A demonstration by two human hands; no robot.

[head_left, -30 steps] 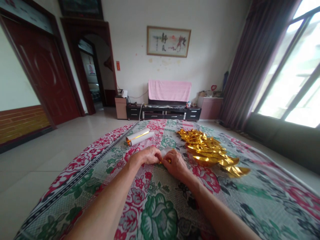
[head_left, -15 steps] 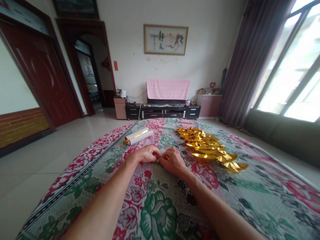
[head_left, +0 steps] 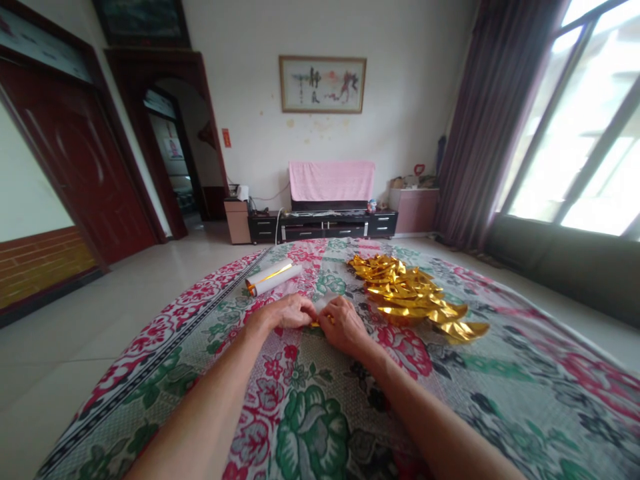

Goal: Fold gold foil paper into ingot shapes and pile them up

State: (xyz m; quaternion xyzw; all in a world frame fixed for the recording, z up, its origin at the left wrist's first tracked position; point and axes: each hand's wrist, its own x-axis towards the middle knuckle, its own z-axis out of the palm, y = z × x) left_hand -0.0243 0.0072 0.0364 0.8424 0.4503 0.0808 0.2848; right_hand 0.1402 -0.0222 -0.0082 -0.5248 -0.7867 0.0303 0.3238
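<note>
Only the viewpoint shifts since the earlier frame. Left hand (head_left: 290, 312) and right hand (head_left: 344, 324) hold a pinching grip on gold-and-white foil paper (head_left: 325, 302) over the desk (head_left: 520, 347), left of boat-shaped gold foil pieces (head_left: 410, 291).

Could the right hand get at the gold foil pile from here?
Probably yes: only tablecloth shows between the right hand and the gold foil pile, though that hand seems occupied holding a foil piece.

place: a home, seemingly its living room
wall (head_left: 240, 40): framed picture (head_left: 323, 84)
low cabinet (head_left: 324, 228): black, with drawers
window (head_left: 595, 127): long purple curtain (head_left: 490, 127)
tablecloth (head_left: 313, 427): red and green flowers
</note>
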